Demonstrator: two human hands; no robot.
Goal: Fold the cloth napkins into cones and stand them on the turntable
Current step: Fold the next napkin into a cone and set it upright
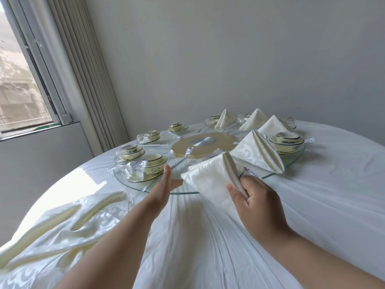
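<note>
A cream damask napkin [210, 180], folded to a cone, was tilted over the near rim of the glass turntable [295, 158]. Four finished cones [258, 155] stood along the turntable's right side. Unfolded napkins [58, 232] lay heaped at the table's near left.

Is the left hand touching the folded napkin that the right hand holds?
Cannot tell. In the head view the open left hand ends right at the corner of the folded napkin pinched by the right hand; neither contact nor gap shows plainly.

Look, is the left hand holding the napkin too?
No, the left hand is open with straight fingers beside the folded napkin, which only the right hand grips.
</note>
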